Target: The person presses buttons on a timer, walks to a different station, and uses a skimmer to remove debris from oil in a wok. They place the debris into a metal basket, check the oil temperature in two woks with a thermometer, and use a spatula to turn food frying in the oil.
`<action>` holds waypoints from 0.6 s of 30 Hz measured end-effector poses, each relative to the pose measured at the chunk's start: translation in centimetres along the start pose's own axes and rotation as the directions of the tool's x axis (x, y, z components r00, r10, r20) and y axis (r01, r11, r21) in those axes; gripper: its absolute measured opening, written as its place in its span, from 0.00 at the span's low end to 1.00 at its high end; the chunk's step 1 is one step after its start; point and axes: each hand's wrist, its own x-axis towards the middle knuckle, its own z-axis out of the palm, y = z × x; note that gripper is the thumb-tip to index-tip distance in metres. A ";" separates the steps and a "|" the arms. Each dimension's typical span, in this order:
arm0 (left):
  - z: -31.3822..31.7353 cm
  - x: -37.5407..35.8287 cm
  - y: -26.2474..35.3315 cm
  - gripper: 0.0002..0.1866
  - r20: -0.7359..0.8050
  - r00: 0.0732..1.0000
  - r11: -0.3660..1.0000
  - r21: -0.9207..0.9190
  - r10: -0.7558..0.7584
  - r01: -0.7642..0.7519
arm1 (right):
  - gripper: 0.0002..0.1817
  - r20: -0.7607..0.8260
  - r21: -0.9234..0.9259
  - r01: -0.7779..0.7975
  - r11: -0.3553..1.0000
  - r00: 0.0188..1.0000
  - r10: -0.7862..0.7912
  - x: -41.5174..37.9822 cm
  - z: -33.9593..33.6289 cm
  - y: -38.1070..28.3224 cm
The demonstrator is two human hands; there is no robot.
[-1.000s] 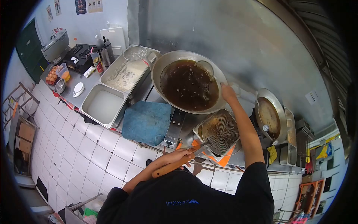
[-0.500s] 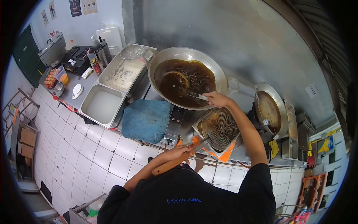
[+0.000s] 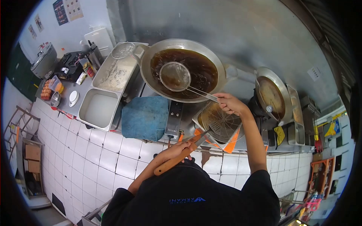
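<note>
My right hand (image 3: 230, 104) is closed around the handle of a fine-mesh strainer (image 3: 175, 76). The strainer's round mesh is held over the dark oil (image 3: 203, 69) in a large metal wok (image 3: 181, 44), overlapping it in this view. In my left hand (image 3: 178, 150) is the wooden handle of a wire skimmer (image 3: 230, 122), gripped close to my body. The skimmer's wide wire head lies over a square metal container (image 3: 202, 124) in front of me, hiding part of what is inside.
Left of the wok stand a tray of flour (image 3: 113, 75) and a pan of whitish liquid (image 3: 98, 107). A blue cloth (image 3: 145, 118) hangs by the stove's control panel (image 3: 174, 118). A second wok (image 3: 271, 96) with oil and a thermometer stands at right. Eggs (image 3: 46, 90) sit far left.
The strainer has come up from the dark oil, its mesh now showing fully above the surface. My right hand has shifted slightly right. My left hand keeps its hold on the skimmer.
</note>
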 end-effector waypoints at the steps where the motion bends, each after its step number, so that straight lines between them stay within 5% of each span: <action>1: 0.1 0.1 -0.1 0.21 -0.029 1.000 1.000 -0.008 -0.005 0.004 | 0.22 -0.011 0.013 -0.008 1.000 1.000 0.008 -1.2 -0.1 0.7; 7: 0.1 -0.1 0.0 0.22 -0.022 1.000 0.999 -0.036 -0.021 0.020 | 0.17 -0.371 0.087 0.065 0.994 0.928 -0.028 -9.9 -0.1 5.4; 9: 0.1 -0.1 0.0 0.21 -0.029 1.000 1.000 -0.024 0.010 -0.010 | 0.14 -0.615 -0.055 0.125 0.991 0.778 -0.132 -12.6 0.5 7.7; 11: 0.4 -0.4 0.3 0.22 -0.035 0.999 1.000 -0.012 -0.019 0.019 | 0.12 -0.652 -0.171 0.152 0.973 0.723 -0.228 -14.2 0.2 11.6; 13: 0.6 -0.5 0.4 0.23 -0.071 0.997 0.999 -0.027 -0.034 0.032 | 0.18 -0.683 -0.624 0.025 0.781 0.469 -0.560 -15.5 1.0 14.9; 16: 1.0 -0.8 0.9 0.23 -0.114 0.991 0.996 -0.061 -0.071 0.065 | 0.37 -0.700 -0.704 -0.262 0.660 0.412 -0.584 -15.7 3.2 20.7; 18: 1.0 -1.0 1.1 0.23 -0.112 0.990 0.995 -0.051 -0.091 0.086 | 0.39 -0.705 -0.707 -0.419 0.570 0.488 -0.515 -15.7 4.7 23.3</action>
